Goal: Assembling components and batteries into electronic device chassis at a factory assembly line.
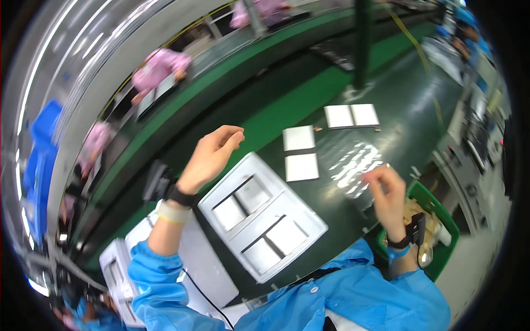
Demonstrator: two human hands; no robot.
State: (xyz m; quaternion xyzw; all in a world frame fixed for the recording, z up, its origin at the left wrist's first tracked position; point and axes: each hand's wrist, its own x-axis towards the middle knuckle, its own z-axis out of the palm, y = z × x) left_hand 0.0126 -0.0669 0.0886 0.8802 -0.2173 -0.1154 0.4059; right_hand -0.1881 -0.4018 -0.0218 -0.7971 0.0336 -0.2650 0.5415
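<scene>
Right fingers (380, 174) at clear film (353, 164); left fingers (227, 132) near tray (261, 217).

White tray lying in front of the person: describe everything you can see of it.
The white tray looks like molded plastic, rectangular with rounded corners and a raised rim. It lies slantwise, open side up, on the dark green work surface. Two sections each hold a pair of pale panels with a dark strip between. The left hand is near its far left edge, not gripping it.
</scene>
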